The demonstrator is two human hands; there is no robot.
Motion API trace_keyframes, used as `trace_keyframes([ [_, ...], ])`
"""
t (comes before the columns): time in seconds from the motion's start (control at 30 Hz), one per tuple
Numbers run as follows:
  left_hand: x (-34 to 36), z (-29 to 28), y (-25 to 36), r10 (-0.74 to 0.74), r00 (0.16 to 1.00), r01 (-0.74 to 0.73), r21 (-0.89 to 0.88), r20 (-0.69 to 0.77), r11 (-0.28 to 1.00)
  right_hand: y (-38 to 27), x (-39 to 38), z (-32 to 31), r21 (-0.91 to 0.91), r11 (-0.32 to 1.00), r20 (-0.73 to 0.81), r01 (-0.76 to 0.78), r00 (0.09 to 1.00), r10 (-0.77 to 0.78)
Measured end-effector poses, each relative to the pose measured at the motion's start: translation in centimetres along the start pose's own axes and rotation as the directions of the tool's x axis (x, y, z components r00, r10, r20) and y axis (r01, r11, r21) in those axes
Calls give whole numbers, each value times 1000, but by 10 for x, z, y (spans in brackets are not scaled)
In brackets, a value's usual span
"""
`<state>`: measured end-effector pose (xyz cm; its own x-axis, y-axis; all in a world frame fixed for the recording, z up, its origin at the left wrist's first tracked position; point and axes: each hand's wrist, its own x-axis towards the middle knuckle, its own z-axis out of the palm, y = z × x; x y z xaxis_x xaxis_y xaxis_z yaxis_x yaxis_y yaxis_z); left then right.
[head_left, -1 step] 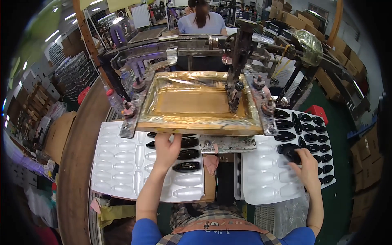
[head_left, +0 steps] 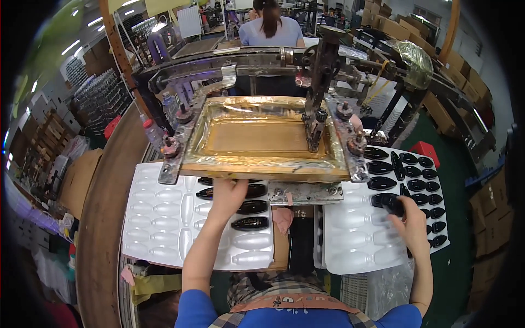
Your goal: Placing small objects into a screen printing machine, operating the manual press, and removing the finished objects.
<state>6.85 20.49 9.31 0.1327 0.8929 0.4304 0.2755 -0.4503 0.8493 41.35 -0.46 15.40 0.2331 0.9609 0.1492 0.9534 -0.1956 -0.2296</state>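
Observation:
The screen-printing frame, with an amber mesh and foil-lined rim, hangs on a stained metal machine. My left hand is at its front lower edge, fingers hidden. Below it, a white molded tray holds glossy black oval pieces in its right column, the nearest bearing light printing. My right hand grips a black piece over the right white tray, beside rows of similar pieces. A metal fixture sits between the trays, partly under the frame.
A pink cloth lies below the fixture. Bottles stand left of the machine, a red container at right. A co-worker in light blue is behind the machine, back turned. Cardboard boxes are stacked right; a curved brown surface runs left.
My left hand has shifted slightly right along the frame's edge. The frame and its side brackets have moved slightly left. My right hand has moved very little.

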Motion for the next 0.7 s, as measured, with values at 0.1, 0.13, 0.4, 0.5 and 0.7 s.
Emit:
trace_keyframes([
  [0.1,35,34,-27,466,879,-472,310,97,825,-2,17,5,358,929,-19,-99,993,114],
  [0.13,44,43,-32,607,789,-606,283,94,743,-12,28,9,445,895,-86,33,996,6],
  [0.4,65,19,-43,257,964,-266,-269,-68,926,-77,106,48,598,752,-19,278,943,-334],
  [0.5,67,4,-52,63,997,-81,-496,-54,865,-115,118,70,554,809,183,198,919,-350],
  [0.7,-46,-38,-32,-230,957,166,-312,-180,935,-121,110,49,429,888,336,165,884,-327],
])
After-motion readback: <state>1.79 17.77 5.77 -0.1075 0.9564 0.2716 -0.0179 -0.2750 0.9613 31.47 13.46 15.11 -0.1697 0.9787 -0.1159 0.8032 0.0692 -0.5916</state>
